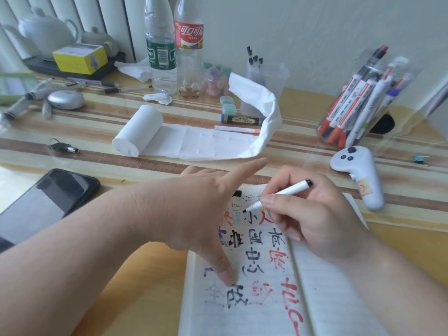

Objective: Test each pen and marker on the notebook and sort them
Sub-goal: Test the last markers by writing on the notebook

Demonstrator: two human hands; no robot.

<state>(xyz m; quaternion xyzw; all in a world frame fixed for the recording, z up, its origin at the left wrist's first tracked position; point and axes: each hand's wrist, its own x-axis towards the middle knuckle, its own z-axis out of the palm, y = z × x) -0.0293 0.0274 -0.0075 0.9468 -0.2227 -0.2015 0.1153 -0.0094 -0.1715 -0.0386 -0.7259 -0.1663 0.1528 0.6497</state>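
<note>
Head view.

- The notebook lies open at the near edge of the table. Its left page is covered with black, red and blue test strokes.
- Right hand: its fingers pinch a white marker close to the nib. The black nib is at the upper part of the left page. I cannot tell whether it touches the paper.
- Left hand: fingers spread and holding nothing. The thumb tip presses on the left page and the index finger points straight toward the tissue roll.
- A clear jar of spare markers stands far right, well apart from the notebook.
- A white controller lies on the table between jar and notebook.
- A dark phone lies left of my view of the left forearm.
</note>
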